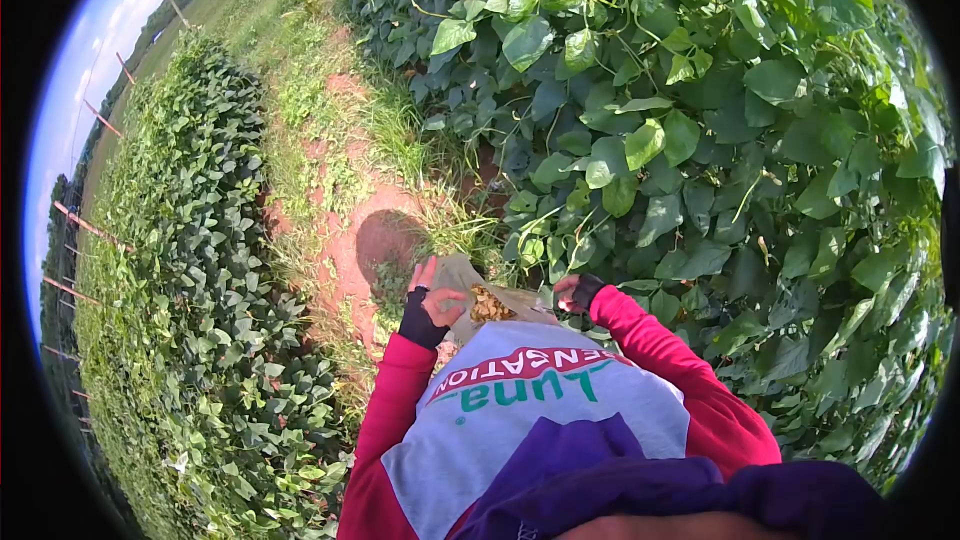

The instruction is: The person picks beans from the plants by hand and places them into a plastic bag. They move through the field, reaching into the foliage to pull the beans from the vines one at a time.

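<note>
Gripping an open bag [458, 275] at lower centre of frame: left hand [432, 302] with thumb pressed over near rim, right hand [576, 292] curled shut on opposite edge. Tan pods [490, 306] inside, between both.

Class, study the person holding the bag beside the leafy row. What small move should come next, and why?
Probably free the right hand from the bag and reach into the leafy row: the left hand holds the bag open, brown pods lie inside, and leaves stand close beside the right hand.
</note>
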Demonstrator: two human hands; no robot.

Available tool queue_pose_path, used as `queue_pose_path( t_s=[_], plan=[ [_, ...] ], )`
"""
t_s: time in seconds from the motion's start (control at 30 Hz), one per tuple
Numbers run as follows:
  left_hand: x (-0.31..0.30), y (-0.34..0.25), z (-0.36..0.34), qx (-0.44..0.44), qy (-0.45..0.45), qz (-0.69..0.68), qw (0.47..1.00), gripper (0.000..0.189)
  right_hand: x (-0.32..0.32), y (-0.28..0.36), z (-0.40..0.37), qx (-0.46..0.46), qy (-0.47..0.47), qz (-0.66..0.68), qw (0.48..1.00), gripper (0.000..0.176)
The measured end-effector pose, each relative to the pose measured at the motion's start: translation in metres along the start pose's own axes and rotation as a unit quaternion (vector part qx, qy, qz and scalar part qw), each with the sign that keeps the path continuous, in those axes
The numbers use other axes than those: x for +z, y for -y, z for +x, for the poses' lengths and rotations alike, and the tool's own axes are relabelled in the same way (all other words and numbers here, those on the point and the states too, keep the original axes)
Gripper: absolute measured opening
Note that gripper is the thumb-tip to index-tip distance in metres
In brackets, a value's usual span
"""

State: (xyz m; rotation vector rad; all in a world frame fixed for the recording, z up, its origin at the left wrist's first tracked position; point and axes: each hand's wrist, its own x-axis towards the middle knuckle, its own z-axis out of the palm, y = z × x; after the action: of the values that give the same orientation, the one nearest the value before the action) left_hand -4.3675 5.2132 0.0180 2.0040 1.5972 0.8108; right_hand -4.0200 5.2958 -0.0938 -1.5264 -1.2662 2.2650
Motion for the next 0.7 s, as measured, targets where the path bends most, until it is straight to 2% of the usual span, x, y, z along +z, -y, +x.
queue_pose_path(
  t_s=[0.1,0.17,0.2,0.23,0.3,0.37,0.4,0.47,0.53,0.57,0.63,0.7],
  plan=[
    [-0.015,0.011,0.005,-0.05,-0.031,-0.035,0.998,0.014,0.012,0.018,0.035,-0.048,-0.019,0.038,0.998,0.033],
    [-0.025,0.026,0.016,-0.091,-0.033,-0.053,0.994,0.012,0.009,0.032,0.06,-0.089,0.054,0.008,0.995,0.034],
    [-0.03,0.032,0.024,-0.104,-0.039,-0.054,0.992,0.011,0.009,0.044,0.066,-0.057,0.047,0.003,0.997,0.034],
    [-0.037,0.033,0.035,-0.064,-0.072,-0.018,0.995,0.009,0.012,0.068,0.061,-0.056,0.041,-0.027,0.997,0.033],
    [-0.047,0.063,0.063,-0.06,-0.05,-0.116,0.99,0.012,0.004,0.079,0.091,-0.122,0.041,-0.012,0.992,0.032],
    [-0.068,0.047,0.118,-0.026,-0.056,-0.13,0.99,0.015,0.007,0.121,0.091,-0.131,0.008,0.014,0.991,0.029],
    [-0.082,0.032,0.151,-0.004,-0.069,-0.145,0.987,0.019,0.006,0.136,0.097,-0.163,-0.016,0.007,0.986,0.029],
    [-0.107,0.013,0.221,0.117,-0.04,-0.143,0.982,0.026,0.005,0.169,0.106,-0.222,-0.057,-0.037,0.973,0.03],
    [-0.141,-0.019,0.284,0.23,-0.041,-0.102,0.967,0.025,0.011,0.203,0.098,-0.251,-0.057,0.033,0.966,0.029],
    [-0.153,-0.026,0.31,0.257,-0.067,-0.078,0.961,0.025,0.012,0.216,0.101,-0.27,-0.06,0.047,0.96,0.029],
    [-0.166,-0.017,0.356,0.27,-0.122,-0.09,0.951,0.024,0.014,0.239,0.104,-0.267,-0.067,0.079,0.958,0.028],
    [-0.173,0.006,0.383,0.247,-0.168,-0.098,0.949,0.022,0.007,0.245,0.129,-0.263,-0.088,0.065,0.958,0.027]
  ],
)
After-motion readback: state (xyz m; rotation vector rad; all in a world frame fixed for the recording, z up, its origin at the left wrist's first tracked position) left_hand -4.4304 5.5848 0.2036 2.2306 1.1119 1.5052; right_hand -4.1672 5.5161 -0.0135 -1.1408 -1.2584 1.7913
